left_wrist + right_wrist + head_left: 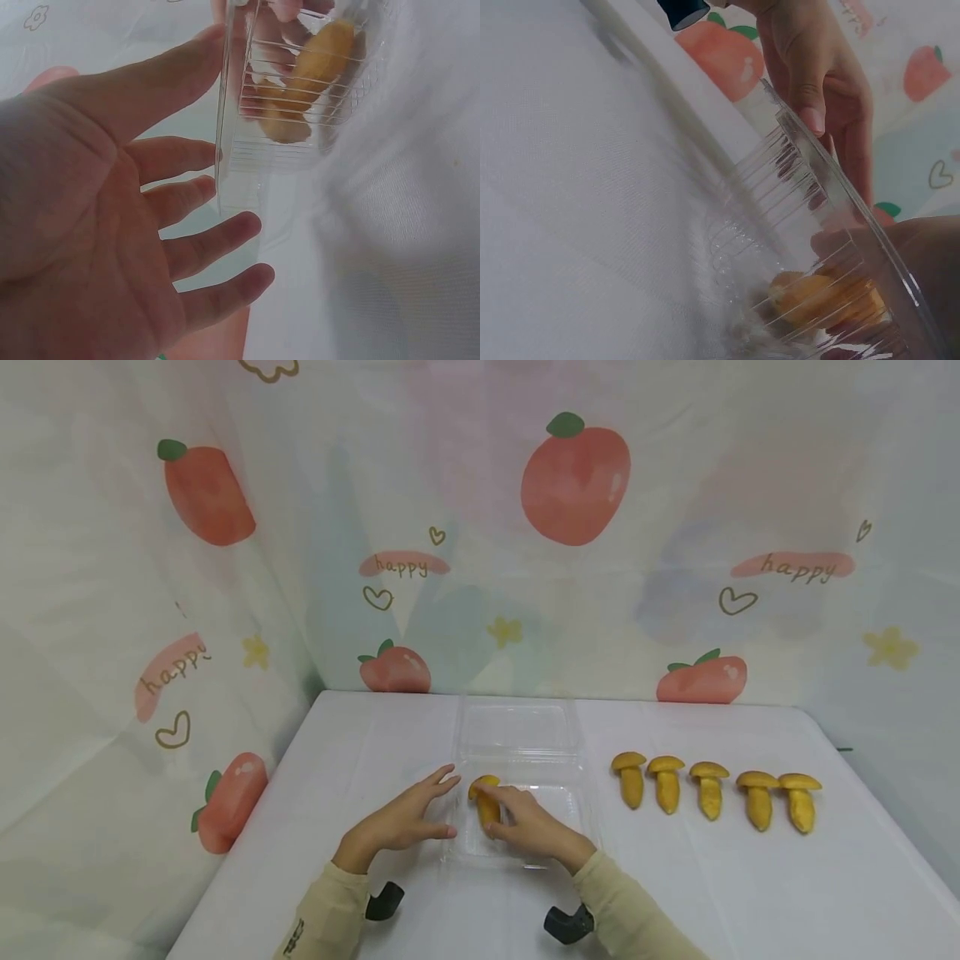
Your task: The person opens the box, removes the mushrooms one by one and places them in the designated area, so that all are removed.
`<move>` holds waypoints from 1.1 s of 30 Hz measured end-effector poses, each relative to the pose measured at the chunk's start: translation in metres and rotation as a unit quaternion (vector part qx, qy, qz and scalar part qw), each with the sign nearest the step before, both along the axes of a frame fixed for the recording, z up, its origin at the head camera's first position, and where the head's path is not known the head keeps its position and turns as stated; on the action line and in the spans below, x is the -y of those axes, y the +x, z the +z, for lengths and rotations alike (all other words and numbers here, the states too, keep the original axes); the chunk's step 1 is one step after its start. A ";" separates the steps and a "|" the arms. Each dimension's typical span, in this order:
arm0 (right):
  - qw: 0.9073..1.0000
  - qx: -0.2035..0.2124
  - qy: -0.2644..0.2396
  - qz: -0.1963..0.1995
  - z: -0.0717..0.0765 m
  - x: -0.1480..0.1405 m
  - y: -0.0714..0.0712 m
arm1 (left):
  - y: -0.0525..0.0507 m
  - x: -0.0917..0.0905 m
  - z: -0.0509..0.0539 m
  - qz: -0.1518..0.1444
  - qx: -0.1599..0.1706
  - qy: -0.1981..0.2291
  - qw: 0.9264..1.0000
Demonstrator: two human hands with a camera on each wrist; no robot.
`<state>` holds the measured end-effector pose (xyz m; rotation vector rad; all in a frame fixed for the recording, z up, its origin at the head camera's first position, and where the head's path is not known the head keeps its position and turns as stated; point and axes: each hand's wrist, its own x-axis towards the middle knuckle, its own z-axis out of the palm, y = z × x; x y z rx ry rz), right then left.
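Note:
A clear plastic clamshell box (558,802) lies unfolded on the table, its lid (517,727) laid back toward the wall. Inside the base's left part is a yellow-brown mushroom (489,814), cap pointing away from me. My right hand (538,825) reaches over the box and holds this mushroom between thumb and fingers. Through the clear ribbed wall, the left wrist view shows the mushroom (324,64) low in the box. My left hand (401,818) is at the box's left side, fingers spread and holding nothing; whether it touches the rim is unclear.
Several similar mushrooms (709,789) lie in a row on the right of the white table (675,893), caps away from me. Fruit-printed cloth (480,610) hangs behind and at the sides. A black wrist mount (568,925) shows by each sleeve.

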<state>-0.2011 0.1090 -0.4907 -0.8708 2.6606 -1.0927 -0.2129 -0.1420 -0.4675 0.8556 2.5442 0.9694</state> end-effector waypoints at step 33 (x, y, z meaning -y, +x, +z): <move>0.996 -0.009 -0.069 -0.062 0.045 -0.049 0.030 | 0.002 -0.001 0.003 0.010 0.011 0.006 1.000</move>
